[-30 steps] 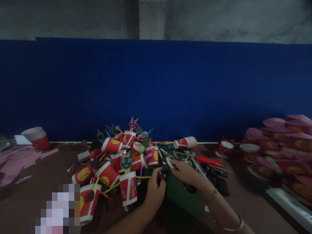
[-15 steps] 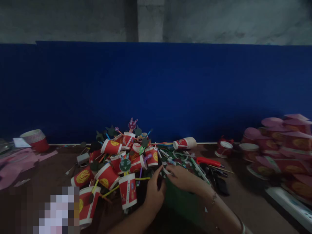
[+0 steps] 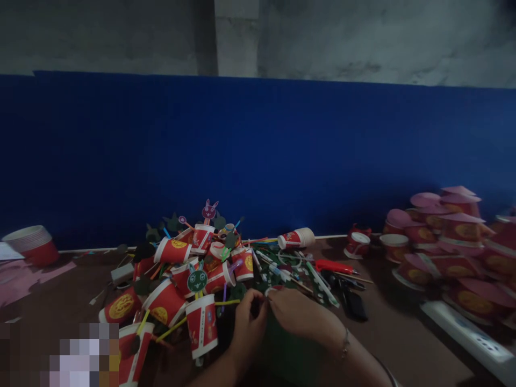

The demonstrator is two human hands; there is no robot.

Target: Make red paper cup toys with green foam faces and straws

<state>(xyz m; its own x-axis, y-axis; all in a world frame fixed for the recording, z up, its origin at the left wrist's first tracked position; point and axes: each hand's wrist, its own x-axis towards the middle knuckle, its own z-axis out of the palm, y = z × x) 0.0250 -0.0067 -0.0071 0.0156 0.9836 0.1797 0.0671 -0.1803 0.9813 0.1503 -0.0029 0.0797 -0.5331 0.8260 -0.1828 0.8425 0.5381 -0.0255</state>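
My left hand (image 3: 249, 325) and my right hand (image 3: 303, 314) meet at the middle of the brown table. The fingers of both are bent and pinched together. A small pale edge (image 3: 271, 291) shows where the fingertips come together; what it belongs to is hidden. Beneath my hands lies dark green paper (image 3: 292, 346). Left of my left hand stands a red paper cup (image 3: 202, 326), a little tilted, with a green rabbit face (image 3: 197, 280) above its rim. A yellow straw (image 3: 228, 302) sticks out between that cup and my left hand.
Red cups with straws and cut-out faces (image 3: 208, 210) pile up on the left. Green scraps and pens (image 3: 278, 271) lie behind my hands. A red utility knife (image 3: 334, 267), a black object (image 3: 355, 303), a power strip (image 3: 467, 336) and pink-topped cups (image 3: 461, 228) are on the right.
The view has turned slightly right, so the things on the table sit further left. My hands have drawn closer together, and the pale piece between them is more covered.
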